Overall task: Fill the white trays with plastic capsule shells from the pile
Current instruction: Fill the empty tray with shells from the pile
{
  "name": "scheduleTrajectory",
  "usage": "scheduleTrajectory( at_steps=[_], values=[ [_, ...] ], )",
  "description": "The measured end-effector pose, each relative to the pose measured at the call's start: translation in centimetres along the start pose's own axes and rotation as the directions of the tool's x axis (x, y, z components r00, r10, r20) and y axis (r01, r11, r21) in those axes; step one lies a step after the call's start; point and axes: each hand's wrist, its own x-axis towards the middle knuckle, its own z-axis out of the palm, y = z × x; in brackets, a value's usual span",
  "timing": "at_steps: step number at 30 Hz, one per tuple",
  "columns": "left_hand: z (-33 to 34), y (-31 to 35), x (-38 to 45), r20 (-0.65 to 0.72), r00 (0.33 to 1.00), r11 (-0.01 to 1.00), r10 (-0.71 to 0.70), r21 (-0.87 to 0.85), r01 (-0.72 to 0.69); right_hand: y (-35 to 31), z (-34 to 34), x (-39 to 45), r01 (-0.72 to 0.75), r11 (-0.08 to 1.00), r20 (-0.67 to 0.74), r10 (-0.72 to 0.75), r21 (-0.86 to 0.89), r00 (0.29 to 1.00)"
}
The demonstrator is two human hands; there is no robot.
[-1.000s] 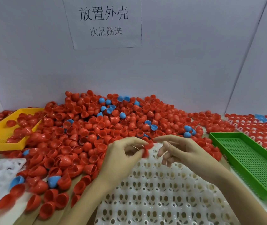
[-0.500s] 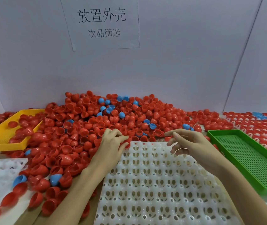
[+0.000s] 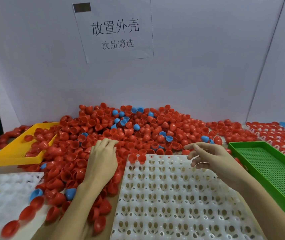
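The white tray (image 3: 178,201) lies near and centre, two red shells (image 3: 137,157) at its far left corner, the pile (image 3: 129,130) beyond. The left hand (image 3: 102,159) reaches palm-down into the pile; whether it grips anything cannot be told. The right hand (image 3: 207,157) hovers loosely open over the tray's far edge.

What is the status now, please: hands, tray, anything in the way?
Left hand reaching into pile, grip unclear. Right hand open above tray. Two shells at its far edge. Nothing in the way.
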Motion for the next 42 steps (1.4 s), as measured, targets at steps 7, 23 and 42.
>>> scheduleTrajectory(
  at_steps=[7,23,42],
  values=[
    [-0.2,-0.8,0.3,-0.026,0.994,0.995,-0.102,-0.008,0.102,0.1,0.2,0.1,0.002,1.000,-0.013,-0.002,0.031,1.000],
    [1.9,0.9,9.0,0.098,0.995,0.987,-0.020,0.159,0.004,-0.2,-0.2,0.1,0.003,0.997,-0.019,-0.002,0.071,1.000],
    [0.0,11.1,-4.0,0.246,0.918,0.610,0.310,-0.792,0.006,-1.3,1.9,-1.4,0.194,0.953,0.384,-0.093,-0.232,0.918]
  ],
)
